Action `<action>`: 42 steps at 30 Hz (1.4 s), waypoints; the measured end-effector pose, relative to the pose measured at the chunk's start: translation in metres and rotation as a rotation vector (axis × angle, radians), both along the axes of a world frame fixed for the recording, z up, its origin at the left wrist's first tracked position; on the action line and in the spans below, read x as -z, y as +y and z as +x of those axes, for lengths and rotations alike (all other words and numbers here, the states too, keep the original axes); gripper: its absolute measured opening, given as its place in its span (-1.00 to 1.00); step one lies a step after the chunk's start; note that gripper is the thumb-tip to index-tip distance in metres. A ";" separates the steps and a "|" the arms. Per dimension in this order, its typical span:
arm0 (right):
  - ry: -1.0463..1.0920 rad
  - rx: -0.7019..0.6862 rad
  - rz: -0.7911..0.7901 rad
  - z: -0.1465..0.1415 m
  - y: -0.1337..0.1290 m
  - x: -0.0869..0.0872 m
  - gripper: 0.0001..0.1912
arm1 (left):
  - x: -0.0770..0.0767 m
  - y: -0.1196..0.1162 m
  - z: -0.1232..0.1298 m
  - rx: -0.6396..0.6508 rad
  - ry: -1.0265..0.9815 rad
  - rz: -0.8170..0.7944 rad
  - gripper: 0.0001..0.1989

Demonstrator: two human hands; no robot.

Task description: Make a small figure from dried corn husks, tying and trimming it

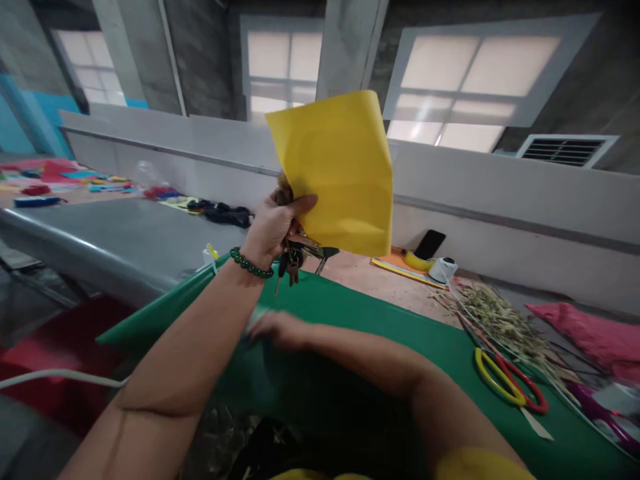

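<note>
Left hand [273, 230] raised, thumb and fingers pinching yellow sheet [335, 170] by its lower corner, together with bunch of keys [295, 257] dangling below the palm. Right hand [280, 328] blurred, lying flat on green sheet [380, 333] spread over the tabletop [125, 240]; fingers' spread hard to tell. Scissors [507, 380] well apart, at right on the green sheet.

Right hand [280, 329] blurred on the green sheet [380, 347], fingers can't be made out. Yellow sheet [336, 170] hides whatever's behind it, incl. part of the left hand [273, 230] fingers. Bits under that hand too dark to ID. Green sheet cut off at the bottom edge.
</note>
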State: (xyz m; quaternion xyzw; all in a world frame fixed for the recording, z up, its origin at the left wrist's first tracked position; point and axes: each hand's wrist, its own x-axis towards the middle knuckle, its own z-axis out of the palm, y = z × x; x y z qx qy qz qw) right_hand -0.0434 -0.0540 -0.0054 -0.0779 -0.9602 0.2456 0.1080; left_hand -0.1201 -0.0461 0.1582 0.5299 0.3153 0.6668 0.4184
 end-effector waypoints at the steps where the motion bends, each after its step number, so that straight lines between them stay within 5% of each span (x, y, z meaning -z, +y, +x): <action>1: -0.005 -0.019 -0.023 -0.005 -0.003 0.003 -0.79 | 0.002 0.003 0.002 0.010 0.009 0.017 -0.74; 6: 0.109 0.442 -0.116 0.009 0.000 0.009 -0.54 | 0.011 0.021 0.034 0.075 0.003 0.067 -0.74; 8: 0.074 0.440 -0.157 0.038 -0.014 0.014 -0.54 | 0.017 0.026 0.053 0.128 -0.003 0.116 -0.72; 11: 0.102 0.257 -0.218 0.113 -0.048 0.011 -0.54 | 0.029 0.035 0.080 0.235 0.058 0.187 -0.69; 12: 0.200 0.385 -0.189 0.143 -0.057 0.007 -0.57 | 0.033 0.039 0.089 0.262 0.092 0.208 -0.69; 14: 0.426 0.855 -0.076 0.201 -0.068 -0.003 -0.66 | 0.039 0.050 0.104 0.258 0.170 0.261 -0.73; 17: 0.459 1.061 -0.027 0.247 -0.091 0.001 -0.73 | 0.046 0.064 0.127 0.046 0.440 0.400 -0.84; 20: 0.429 1.129 -0.014 0.249 -0.131 0.029 -0.79 | 0.057 0.071 0.148 -0.171 0.815 0.514 -0.90; 23: 0.437 1.258 0.011 0.267 -0.168 0.041 -0.83 | 0.078 0.078 0.165 -0.161 1.129 0.564 -0.85; 26: 0.458 1.449 0.019 0.318 -0.188 0.025 -0.64 | 0.106 0.088 0.178 -0.086 1.466 0.580 -0.77; 29: 0.377 1.479 -0.084 0.348 -0.206 0.009 -0.61 | 0.132 0.101 0.191 0.005 1.665 0.566 -0.73; 33: 0.185 1.259 -0.314 0.340 -0.252 0.004 -0.64 | 0.154 0.111 0.212 0.113 1.720 0.592 -0.81; 35: 0.164 1.333 -0.283 0.345 -0.269 0.002 -0.64 | 0.159 0.110 0.222 0.161 1.719 0.626 -0.73; 38: 0.015 1.887 -0.049 0.373 -0.258 0.004 -0.69 | 0.167 0.100 0.237 0.196 1.701 0.670 -0.65; 42: -0.146 2.078 -0.069 0.396 -0.207 0.027 -0.75 | 0.181 0.082 0.242 0.237 1.693 0.701 -0.69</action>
